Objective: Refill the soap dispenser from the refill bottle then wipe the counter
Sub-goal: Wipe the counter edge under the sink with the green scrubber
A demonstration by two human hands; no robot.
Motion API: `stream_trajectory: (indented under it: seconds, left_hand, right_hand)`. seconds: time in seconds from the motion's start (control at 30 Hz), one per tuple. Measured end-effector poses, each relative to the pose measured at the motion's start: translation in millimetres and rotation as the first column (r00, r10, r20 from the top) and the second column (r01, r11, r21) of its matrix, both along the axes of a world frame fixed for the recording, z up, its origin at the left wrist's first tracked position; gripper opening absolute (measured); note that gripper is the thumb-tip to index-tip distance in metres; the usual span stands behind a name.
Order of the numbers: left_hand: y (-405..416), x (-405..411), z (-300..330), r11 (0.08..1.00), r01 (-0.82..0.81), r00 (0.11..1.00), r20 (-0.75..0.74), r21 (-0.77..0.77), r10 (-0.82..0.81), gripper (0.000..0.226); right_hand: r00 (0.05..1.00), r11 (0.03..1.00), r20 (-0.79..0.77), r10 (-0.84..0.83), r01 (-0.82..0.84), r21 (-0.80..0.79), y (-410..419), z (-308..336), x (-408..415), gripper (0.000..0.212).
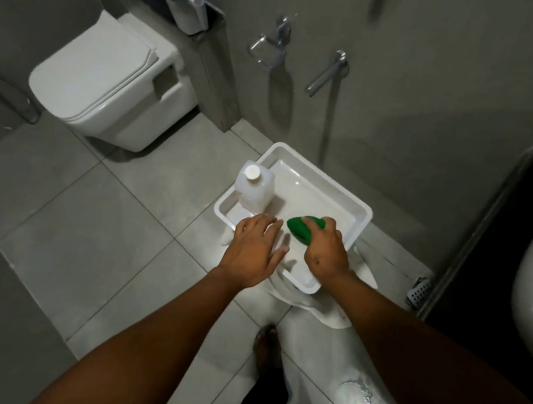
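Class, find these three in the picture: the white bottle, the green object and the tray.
White bottle (255, 189), head view, on its shoulder below the cap.
Green object (300, 229), head view, on the end showing past the right hand's fingers.
Tray (358, 224), head view, on its right rim.

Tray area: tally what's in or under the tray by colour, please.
White: 3 (tray, capped bottle, cloth under the tray)
Green: 1 (object held in the right hand)
Total: 4
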State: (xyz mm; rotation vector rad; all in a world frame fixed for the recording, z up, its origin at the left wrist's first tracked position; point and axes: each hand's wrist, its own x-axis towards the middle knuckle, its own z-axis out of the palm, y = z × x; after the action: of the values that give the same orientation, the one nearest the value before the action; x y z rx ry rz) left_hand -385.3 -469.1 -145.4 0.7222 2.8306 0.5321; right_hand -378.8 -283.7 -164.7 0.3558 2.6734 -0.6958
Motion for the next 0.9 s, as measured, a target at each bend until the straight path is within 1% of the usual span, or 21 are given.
stream_trajectory:
  seconds: [0.1, 0.17, 0.23, 0.3, 0.4, 0.5, 0.57, 0.63, 0.7, 0.77, 0.83, 0.9]
  left_hand:
    - [28, -6, 49, 0.989, 0.012, 1.000, -0.021, 0.149, -0.009, 0.053]
    - [55, -9, 85, 0.978, 0.053, 0.997, -0.062, 0.202, -0.042, 0.049]
    - [89, -9, 120, 0.965, 0.143, 0.986, -0.112, 0.221, -0.121, 0.047]
    - [130, -5, 152, 0.938, 0.273, 0.957, -0.160, 0.213, -0.242, 0.047]
    - [194, 9, 190, 0.871, 0.468, 0.879, -0.183, 0.151, -0.440, 0.052]
    - [254, 22, 214, 0.778, 0.621, 0.779, -0.181, 0.091, -0.601, 0.057]
    - [287, 29, 220, 0.714, 0.699, 0.709, -0.163, 0.035, -0.686, 0.060]
    - [307, 33, 218, 0.656, 0.754, 0.646, -0.142, -0.033, -0.750, 0.066]
    - [318, 34, 211, 0.602, 0.793, 0.591, -0.126, -0.092, -0.797, 0.082]
    - [324, 30, 203, 0.551, 0.825, 0.535, -0.142, -0.122, -0.833, 0.091]
    - [327, 24, 200, 0.502, 0.855, 0.486, -0.141, -0.131, -0.863, 0.092]
    - [329, 20, 200, 0.467, 0.871, 0.452, -0.122, -0.154, -0.884, 0.092]
  right_hand:
    - [0.989, 0.971, -0.115, -0.090, 0.061, -0.230, 12, 41, 30, 0.061]
    - [0.970, 0.960, -0.214, -0.118, 0.056, -0.276, 21, 72, 63, 0.060]
    - [0.949, 0.947, -0.255, -0.186, 0.105, -0.302, 33, 99, 102, 0.062]
    - [0.924, 0.925, -0.266, -0.274, 0.177, -0.337, 50, 122, 145, 0.067]
    - [0.863, 0.881, -0.294, -0.411, 0.293, -0.370, 87, 148, 217, 0.072]
    - [0.775, 0.823, -0.311, -0.550, 0.440, -0.360, 125, 161, 288, 0.067]
    - [0.705, 0.764, -0.301, -0.642, 0.554, -0.331, 151, 163, 328, 0.060]
    - [0.643, 0.698, -0.273, -0.716, 0.650, -0.299, 176, 160, 361, 0.057]
    - [0.559, 0.612, -0.256, -0.789, 0.749, -0.254, 197, 155, 388, 0.058]
    - [0.462, 0.516, -0.255, -0.849, 0.828, -0.218, 213, 146, 404, 0.059]
    - [0.371, 0.424, -0.248, -0.895, 0.882, -0.208, 226, 137, 408, 0.059]
    - [0.316, 0.362, -0.226, -0.921, 0.910, -0.201, 237, 131, 403, 0.059]
